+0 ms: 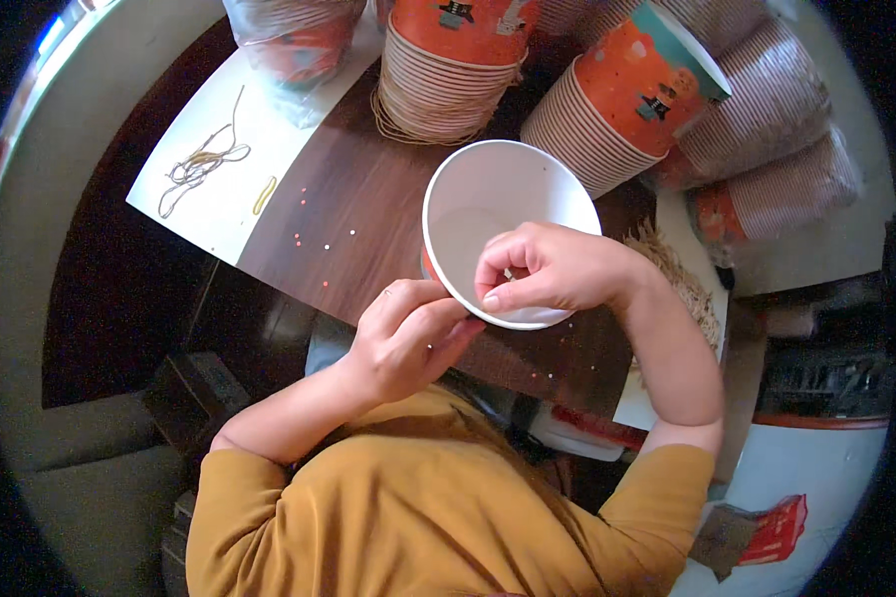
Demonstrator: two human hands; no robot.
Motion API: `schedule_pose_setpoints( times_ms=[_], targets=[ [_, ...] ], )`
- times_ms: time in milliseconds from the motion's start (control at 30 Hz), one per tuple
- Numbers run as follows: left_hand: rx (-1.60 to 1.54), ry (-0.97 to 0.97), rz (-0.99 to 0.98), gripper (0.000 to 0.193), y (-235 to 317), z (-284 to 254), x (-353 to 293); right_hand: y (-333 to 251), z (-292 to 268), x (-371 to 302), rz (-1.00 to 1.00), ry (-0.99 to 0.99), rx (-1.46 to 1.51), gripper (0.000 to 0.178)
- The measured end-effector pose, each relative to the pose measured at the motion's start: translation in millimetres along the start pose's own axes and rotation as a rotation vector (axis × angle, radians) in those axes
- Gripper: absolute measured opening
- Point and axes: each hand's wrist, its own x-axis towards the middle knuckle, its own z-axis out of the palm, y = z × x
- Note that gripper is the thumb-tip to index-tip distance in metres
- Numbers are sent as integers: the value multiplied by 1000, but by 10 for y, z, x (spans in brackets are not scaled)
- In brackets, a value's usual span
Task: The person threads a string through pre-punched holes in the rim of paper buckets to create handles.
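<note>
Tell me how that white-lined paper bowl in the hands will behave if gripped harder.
The paper bowl looks thin-walled, so its rim would probably flex. It seems light: the left hand supports it from below while the right hand pinches the rim. Empty and wide-mouthed, it would likely slide rather than tip on the table.

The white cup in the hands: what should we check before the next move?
1. Left hand supports cup from below: ok.
2. Right hand pinches the near rim with its fingers: ok.
3. Inside of cup looks empty: ok.
4. Cup stacks stand apart from the held cup: ok.
5. Rubber bands lie on the white sheet, out of the way: ok.
6. What the fingers pinch: cannot tell.
</note>
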Motion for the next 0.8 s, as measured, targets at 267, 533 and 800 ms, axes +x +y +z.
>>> schedule_pose_setpoints(
  times_ms=[267,533,800],
  targets=[
    [9,29,-70,26,9,3,22,-108,123,-61,-47,185,-127,14],
    [67,0,-53,25,34,-41,39,-259,372,-228,-167,413,-376,15],
    [-129,-112,-237,15,61,-68,187,-203,507,-272,-94,512,-413,27]
  ],
)
